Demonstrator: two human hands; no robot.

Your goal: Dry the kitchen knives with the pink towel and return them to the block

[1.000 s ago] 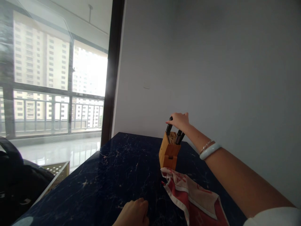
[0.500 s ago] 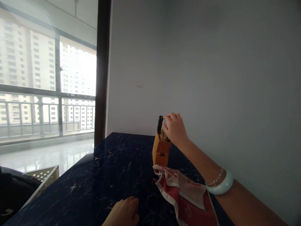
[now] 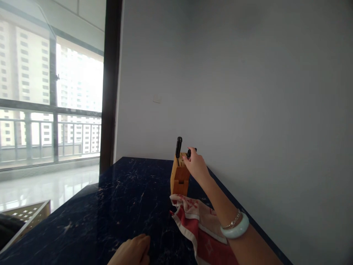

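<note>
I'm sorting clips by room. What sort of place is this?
Probably a kitchen in a high-rise flat: a wooden knife block, the right hand gripping one knife handle, stands on a dark marbled countertop by a red-and-white cloth, and the window shows tower blocks outside.

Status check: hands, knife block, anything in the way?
Right hand grips a knife handle in the knife block. Left hand curled on counter. Cloth lies near block, not blocking.
</note>
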